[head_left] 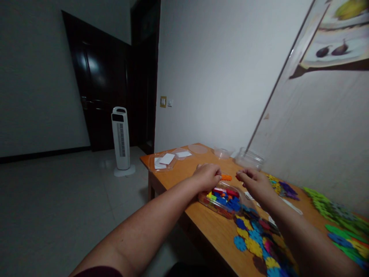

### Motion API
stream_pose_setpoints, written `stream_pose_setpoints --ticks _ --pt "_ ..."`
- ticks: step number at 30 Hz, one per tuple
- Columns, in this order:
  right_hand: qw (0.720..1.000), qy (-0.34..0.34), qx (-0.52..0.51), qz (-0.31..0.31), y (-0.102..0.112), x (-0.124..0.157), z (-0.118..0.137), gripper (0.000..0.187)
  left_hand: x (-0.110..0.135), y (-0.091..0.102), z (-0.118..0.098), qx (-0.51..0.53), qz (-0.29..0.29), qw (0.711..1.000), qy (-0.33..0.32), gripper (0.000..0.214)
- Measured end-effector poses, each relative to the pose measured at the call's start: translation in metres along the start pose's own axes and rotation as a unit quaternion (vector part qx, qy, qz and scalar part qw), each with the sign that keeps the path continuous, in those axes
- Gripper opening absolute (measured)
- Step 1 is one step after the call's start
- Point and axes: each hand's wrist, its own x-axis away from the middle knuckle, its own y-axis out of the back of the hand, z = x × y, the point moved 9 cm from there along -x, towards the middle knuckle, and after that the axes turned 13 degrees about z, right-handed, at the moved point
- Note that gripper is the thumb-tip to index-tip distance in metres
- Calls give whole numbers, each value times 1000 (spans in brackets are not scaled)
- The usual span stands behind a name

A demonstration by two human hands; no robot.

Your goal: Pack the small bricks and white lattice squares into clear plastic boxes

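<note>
My left hand is closed in a pinch on an orange building block, held above a clear plastic box full of red, blue, yellow and orange blocks. My right hand is closed too, its fingertips pinching a small red piece just right of the orange block. Both hands hover over the far end of the box, on a wooden table.
Colourful flat snowflake discs lie in front of the box; green and purple ones spread along the wall. Clear trays with white cards, lids and a clear jar stand at the table's far end. A white tower fan stands on the floor.
</note>
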Motion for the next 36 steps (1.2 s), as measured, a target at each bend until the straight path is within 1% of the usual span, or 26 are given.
stream_pose_setpoints --ticks 3,5,7,11,16,19,23,26,29,31,33,35,36 --pt "1000 -3 -8 -18 4 3 -3 30 -14 -2 3 48 -16 999 -1 28" --pt "1000 1 -20 -19 4 5 -3 31 -16 -1 6 64 -29 997 -8 31" --pt "1000 2 -27 -14 2 8 -3 32 -13 -1 10 62 -32 998 -9 29" --pt "999 -8 -34 8 -6 9 -3 35 5 3 19 23 -19 1000 0 24" --pt "998 14 -44 35 -22 4 -1 34 22 5 13 -46 2 999 -15 26" --pt "998 22 -34 49 -31 1 -2 30 25 3 8 -60 14 998 -27 28" --pt "997 23 -3 73 -41 2 4 25 26 2 8 -57 19 998 -31 27" --pt "996 24 40 79 -46 5 12 25 26 -1 9 -62 28 997 -31 22" --pt "992 27 74 101 -50 6 17 28 27 -2 12 -70 28 997 -21 24" --pt "993 23 69 88 -44 3 14 31 28 0 16 -62 17 998 -8 24" --pt "998 14 44 45 -29 -1 5 33 30 3 17 -45 7 999 -10 24" --pt "1000 1 22 4 -14 -7 -10 31 30 4 13 -27 4 999 -36 28" --pt "1000 -7 18 -5 -8 -10 -18 30 31 3 10 -21 8 998 -55 30"
